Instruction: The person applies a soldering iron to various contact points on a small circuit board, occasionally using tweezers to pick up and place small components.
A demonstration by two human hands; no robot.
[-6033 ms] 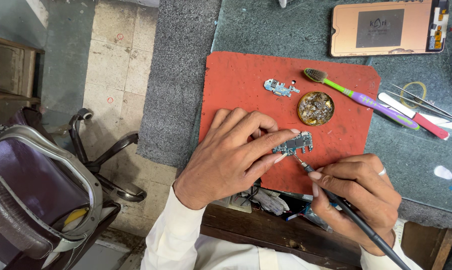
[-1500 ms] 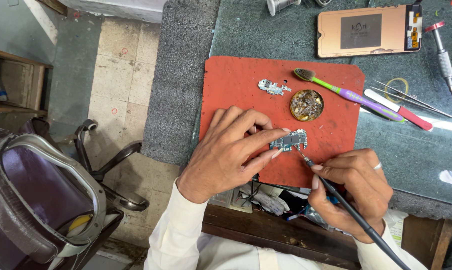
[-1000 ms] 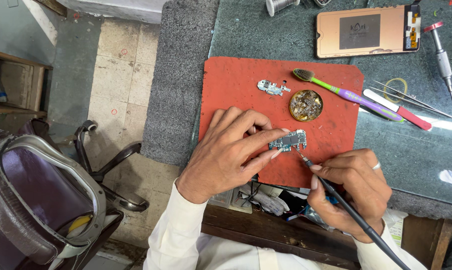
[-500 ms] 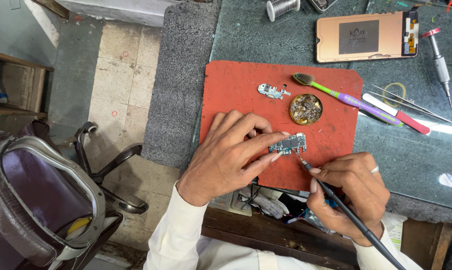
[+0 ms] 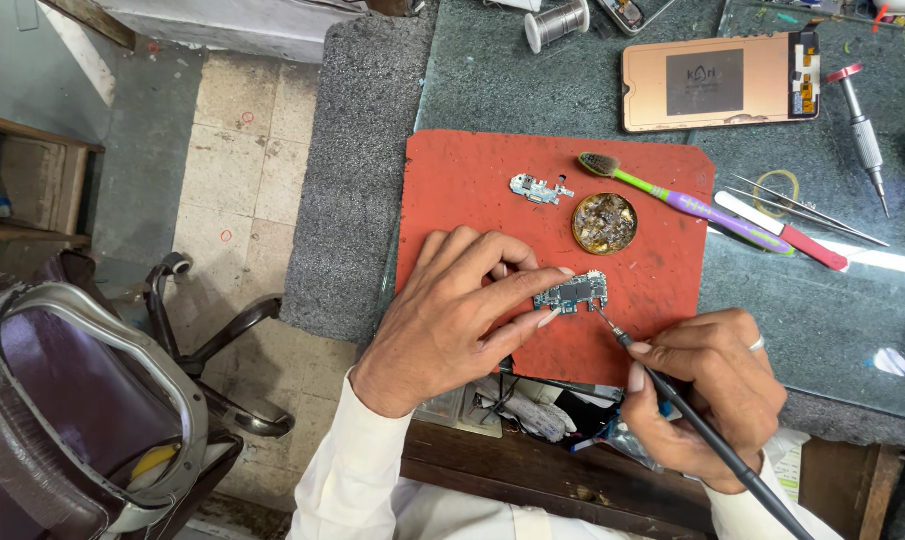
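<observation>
your left hand (image 5: pixel 452 310) pinched the small circuit board (image 5: pixel 570 293) against the red mat (image 5: pixel 472 180), steadying it. your right hand's (image 5: pixel 707 390) fingers gripped the soldering iron (image 5: pixel 692 420) pen-style, its tip at the board's edge.

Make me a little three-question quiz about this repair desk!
1. True or false: the left hand pins the circuit board on the red mat.
2. What does the right hand hold? A soldering iron B toothbrush C tweezers
3. Which round thing lies just above the board?

Key: 1 true; 2 A; 3 the brass tin.
</observation>
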